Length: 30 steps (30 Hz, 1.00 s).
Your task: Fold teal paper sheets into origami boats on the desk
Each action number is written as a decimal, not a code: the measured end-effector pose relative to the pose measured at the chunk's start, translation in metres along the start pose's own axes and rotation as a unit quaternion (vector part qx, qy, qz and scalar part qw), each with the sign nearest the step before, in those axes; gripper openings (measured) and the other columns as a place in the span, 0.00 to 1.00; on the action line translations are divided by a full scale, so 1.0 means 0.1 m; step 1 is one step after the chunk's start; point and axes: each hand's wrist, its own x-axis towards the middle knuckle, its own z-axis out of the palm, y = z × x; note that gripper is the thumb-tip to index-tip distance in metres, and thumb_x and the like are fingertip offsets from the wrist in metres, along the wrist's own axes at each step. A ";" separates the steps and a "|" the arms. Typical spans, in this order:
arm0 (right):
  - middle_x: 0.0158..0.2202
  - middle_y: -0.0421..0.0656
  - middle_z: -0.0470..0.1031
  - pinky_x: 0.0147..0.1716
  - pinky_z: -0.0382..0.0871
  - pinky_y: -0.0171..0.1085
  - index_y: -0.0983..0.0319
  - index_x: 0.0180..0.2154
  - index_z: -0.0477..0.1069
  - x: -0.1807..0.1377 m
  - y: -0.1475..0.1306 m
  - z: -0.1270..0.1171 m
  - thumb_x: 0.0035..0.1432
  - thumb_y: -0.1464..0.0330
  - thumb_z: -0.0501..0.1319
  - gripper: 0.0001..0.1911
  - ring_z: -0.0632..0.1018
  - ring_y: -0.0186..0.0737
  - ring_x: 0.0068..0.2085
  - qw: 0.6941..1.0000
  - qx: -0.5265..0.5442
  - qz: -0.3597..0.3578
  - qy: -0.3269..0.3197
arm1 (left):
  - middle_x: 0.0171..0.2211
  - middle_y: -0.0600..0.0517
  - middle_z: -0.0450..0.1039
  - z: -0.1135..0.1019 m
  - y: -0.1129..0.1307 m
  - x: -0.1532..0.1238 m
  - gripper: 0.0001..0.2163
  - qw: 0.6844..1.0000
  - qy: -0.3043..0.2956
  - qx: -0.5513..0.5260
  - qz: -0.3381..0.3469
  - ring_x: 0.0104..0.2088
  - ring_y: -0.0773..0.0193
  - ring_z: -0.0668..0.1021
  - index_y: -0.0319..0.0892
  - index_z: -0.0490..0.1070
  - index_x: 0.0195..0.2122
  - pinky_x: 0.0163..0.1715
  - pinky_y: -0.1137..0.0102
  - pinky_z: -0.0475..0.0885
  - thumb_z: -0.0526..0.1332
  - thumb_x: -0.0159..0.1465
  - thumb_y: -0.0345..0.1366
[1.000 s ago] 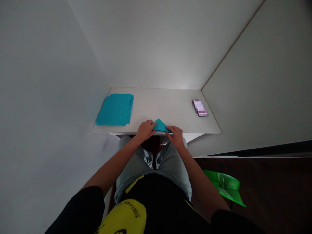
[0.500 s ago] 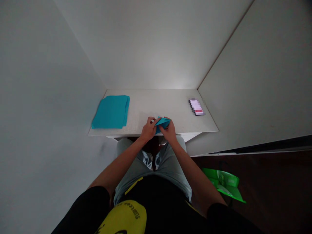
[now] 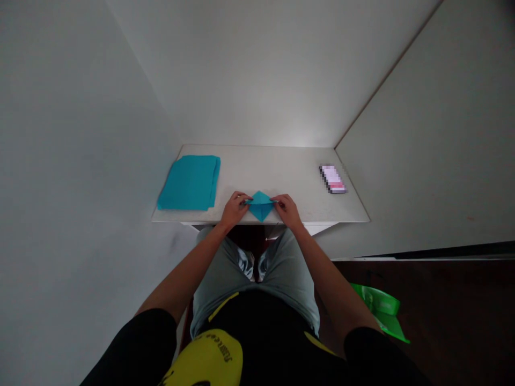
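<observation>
My left hand (image 3: 236, 208) grasps one side corner of a small, bright-blue piece of folded paper (image 3: 261, 210), pinching it between thumb and fingers, and my right hand (image 3: 287, 209) pinches the opposite corner in the same way. The folded piece lies at the near edge of a white, flat, rectangular tabletop (image 3: 273, 166), about midway along that edge; one point faces away from me, another towards me, with a crosswise ridge between my grips. On the tabletop's left end lies a stack of flat blue sheets (image 3: 188, 183), its edges slightly uneven. Towards the tabletop's right end rests a dark-edged phone (image 3: 332, 179) with a pale, pixelated screen. Below the tabletop, off to the right, sits a shiny green object (image 3: 386, 308), partly hidden by my arm.
</observation>
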 end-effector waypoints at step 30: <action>0.70 0.48 0.75 0.65 0.68 0.55 0.53 0.69 0.72 -0.10 -0.28 0.28 0.73 0.71 0.54 0.27 0.74 0.54 0.67 0.970 -0.211 -0.089 -0.088 | 0.73 0.51 0.69 0.00 0.08 -0.09 0.29 0.962 -0.134 0.227 0.076 0.70 0.46 0.71 0.55 0.69 0.73 0.67 0.48 0.66 0.58 0.71 0.30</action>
